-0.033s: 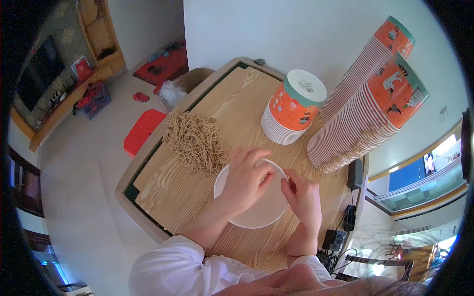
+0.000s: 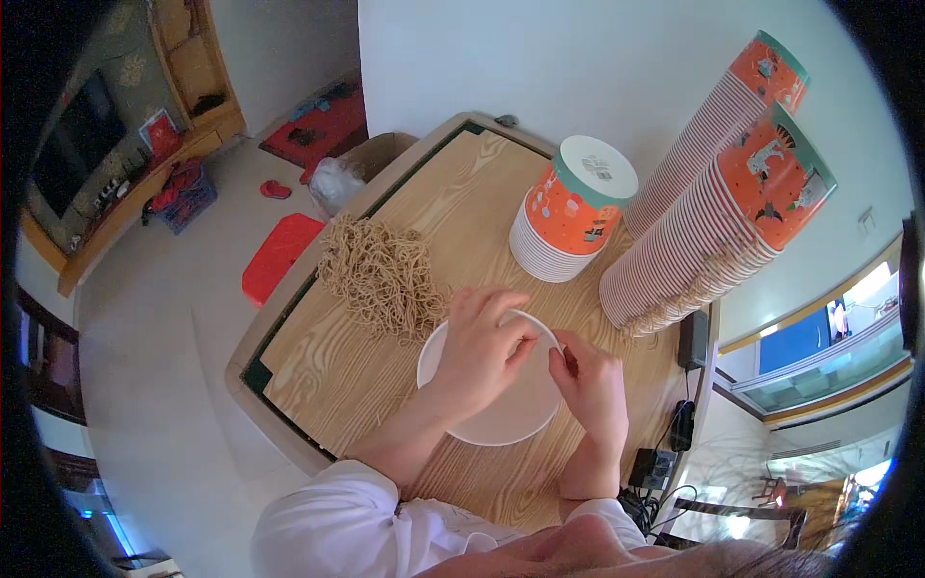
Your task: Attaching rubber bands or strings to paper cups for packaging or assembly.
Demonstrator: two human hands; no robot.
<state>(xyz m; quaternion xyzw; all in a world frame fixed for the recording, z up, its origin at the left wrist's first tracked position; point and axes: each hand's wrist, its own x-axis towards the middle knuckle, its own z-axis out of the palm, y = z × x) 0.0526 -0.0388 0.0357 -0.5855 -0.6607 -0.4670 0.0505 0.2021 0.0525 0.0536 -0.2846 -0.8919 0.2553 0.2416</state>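
Note:
A white-lined paper bucket (image 2: 501, 419) stands on the table in front of me, its round mouth facing up. My left hand (image 2: 479, 352) is over its far left side, thumb and index finger bent toward each other in a pinch; whatever lies between them is too small to make out. At the right of the rim, my right hand (image 2: 593, 380) pinches the edge with thumb and fingers. Just beyond the bucket lies a loose, tangled heap of tan cords (image 2: 381, 275).
Orange-and-green paper buckets stand upside down in a short stack (image 2: 568, 226) and tall leaning stacks (image 2: 694, 236), cords hanging along one. Black power adapters (image 2: 653, 468) and cables line the table's right edge. A red stool (image 2: 279, 258) and cardboard box (image 2: 385, 152) stand beyond the left edge.

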